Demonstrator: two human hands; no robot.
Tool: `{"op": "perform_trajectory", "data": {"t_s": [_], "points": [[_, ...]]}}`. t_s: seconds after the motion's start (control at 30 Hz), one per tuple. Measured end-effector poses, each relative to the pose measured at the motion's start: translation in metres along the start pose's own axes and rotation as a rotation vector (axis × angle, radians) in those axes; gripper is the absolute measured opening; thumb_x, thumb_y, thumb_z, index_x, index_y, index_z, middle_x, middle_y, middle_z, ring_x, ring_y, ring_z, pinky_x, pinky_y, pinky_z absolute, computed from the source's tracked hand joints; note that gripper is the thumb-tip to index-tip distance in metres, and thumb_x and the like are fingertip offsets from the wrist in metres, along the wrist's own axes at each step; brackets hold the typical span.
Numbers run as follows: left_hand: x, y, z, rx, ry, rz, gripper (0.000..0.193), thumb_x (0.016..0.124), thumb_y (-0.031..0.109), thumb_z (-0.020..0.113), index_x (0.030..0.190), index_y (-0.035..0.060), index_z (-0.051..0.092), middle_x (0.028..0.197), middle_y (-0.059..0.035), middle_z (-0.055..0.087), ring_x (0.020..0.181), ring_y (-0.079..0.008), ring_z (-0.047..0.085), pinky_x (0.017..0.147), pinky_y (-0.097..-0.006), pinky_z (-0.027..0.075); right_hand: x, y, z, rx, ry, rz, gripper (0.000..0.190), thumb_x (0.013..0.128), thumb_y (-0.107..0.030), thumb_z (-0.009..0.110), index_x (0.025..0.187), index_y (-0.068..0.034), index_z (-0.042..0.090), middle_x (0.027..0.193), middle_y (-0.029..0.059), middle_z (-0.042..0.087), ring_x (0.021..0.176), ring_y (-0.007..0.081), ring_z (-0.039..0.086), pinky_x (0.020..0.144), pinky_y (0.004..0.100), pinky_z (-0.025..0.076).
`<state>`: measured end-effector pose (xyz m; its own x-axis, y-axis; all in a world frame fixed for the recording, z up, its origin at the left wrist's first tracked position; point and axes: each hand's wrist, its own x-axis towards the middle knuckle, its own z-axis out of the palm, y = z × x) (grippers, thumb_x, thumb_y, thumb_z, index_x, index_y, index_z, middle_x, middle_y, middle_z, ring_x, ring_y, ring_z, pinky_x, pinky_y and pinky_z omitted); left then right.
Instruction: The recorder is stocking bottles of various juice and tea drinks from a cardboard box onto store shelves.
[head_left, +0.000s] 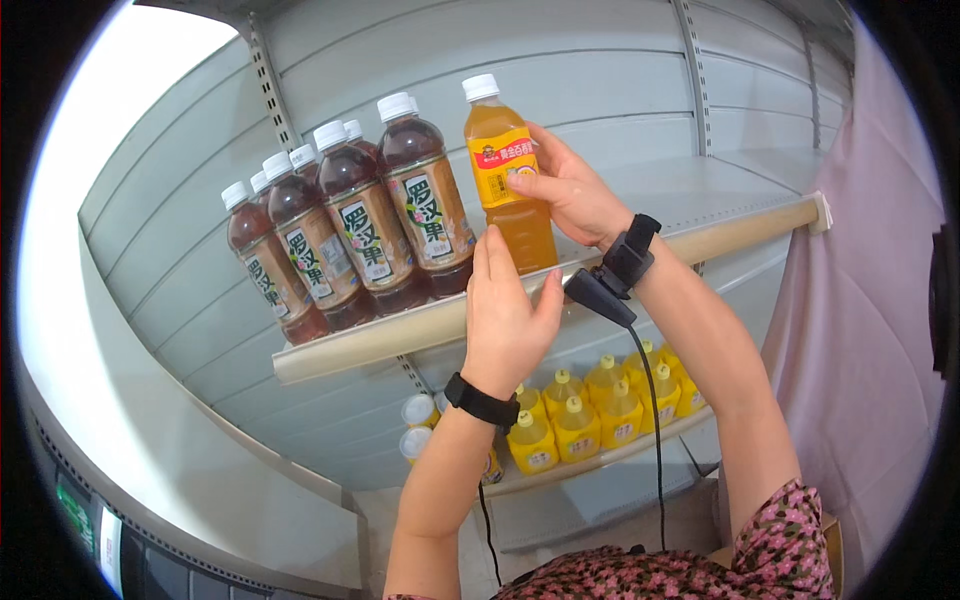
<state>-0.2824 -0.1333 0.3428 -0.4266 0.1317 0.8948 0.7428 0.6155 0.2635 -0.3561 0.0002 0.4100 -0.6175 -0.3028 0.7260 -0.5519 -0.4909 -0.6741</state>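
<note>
My right hand (574, 184) grips an orange-yellow drink bottle (517, 225) with a white cap and a yellow and red label. The bottle stands nearly upright at the upper shelf (637, 251), close to its front edge; whether its base rests there is hard to tell. My left hand (506, 315) is held flat in front of the shelf edge, fingers together and thumb apart, its fingertips by the bottle's lower left side. Left of the bottle, several dark brown drink bottles (427, 217) with white caps and tan labels stand in rows.
Several yellow-labelled bottles (577, 431) stand on the lower shelf (600, 461), with white-lidded containers (416, 442) to their left. Black cables (658, 450) hang from bands on both wrists. A pale curtain (855, 315) borders the right side, and a white side panel (225, 465) the left.
</note>
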Motion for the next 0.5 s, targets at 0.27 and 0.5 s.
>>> {"op": "perform_trajectory", "data": {"t_s": [0.27,0.5], "points": [[-0.005,0.0,0.0,0.031,-0.015,0.009,0.065,0.08,0.018,0.064,0.127,-0.0157,0.035,0.13,-0.0352,0.037,0.122,-0.0448,0.039,0.102,-0.0427,0.034,-0.004,-0.001,0.001,-0.104,0.018,-0.015,0.072,0.084,-0.008,0.063,0.14,0.001,0.018,0.124,0.0147,0.045,0.113,0.022,0.047,0.097,0.0341,0.041],[-0.01,-0.003,-0.001,0.046,-0.033,0.046,0.063,0.08,0.018,0.064,0.127,-0.0138,0.035,0.134,-0.0351,0.033,0.124,-0.045,0.037,0.102,-0.0428,0.033,-0.013,0.002,0.008,-0.2,0.076,-0.053,0.067,0.087,-0.014,0.061,0.139,0.001,0.022,0.125,0.0168,0.047,0.114,0.0217,0.047,0.096,0.0332,0.041]]}}
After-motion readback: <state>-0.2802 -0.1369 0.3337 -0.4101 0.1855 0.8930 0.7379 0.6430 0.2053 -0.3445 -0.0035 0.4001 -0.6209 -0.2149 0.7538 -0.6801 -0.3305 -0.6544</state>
